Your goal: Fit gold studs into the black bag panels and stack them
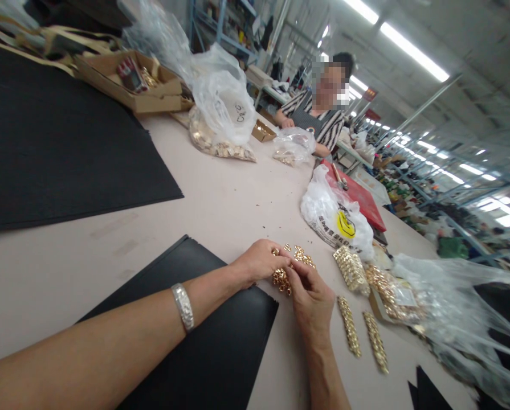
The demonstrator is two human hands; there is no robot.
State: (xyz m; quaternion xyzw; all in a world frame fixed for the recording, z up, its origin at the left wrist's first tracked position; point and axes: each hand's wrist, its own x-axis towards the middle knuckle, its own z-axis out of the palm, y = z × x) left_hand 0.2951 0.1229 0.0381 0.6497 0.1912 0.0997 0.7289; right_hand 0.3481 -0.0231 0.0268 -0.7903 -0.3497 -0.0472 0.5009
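Observation:
My left hand (pixel 258 262) and my right hand (pixel 310 299) meet over a small heap of gold metal rings (pixel 300 256) on the beige table (pixel 220 199). Both pinch a short string of gold rings (pixel 281 280) between their fingertips. My left wrist wears a silver bangle and rests on a black sheet (pixel 220 341). Two finished gold strings (pixel 349 326) lie to the right of my right hand, and a wider gold bundle (pixel 351 269) lies just beyond them.
A white plastic bag with a yellow smiley (pixel 335 219), clear bags of gold parts (pixel 408 296), a large black mat (pixel 58 148), cardboard boxes (pixel 130 80) and a red tray (pixel 357 196) share the table. A person in a striped top (pixel 318 122) sits at the far end.

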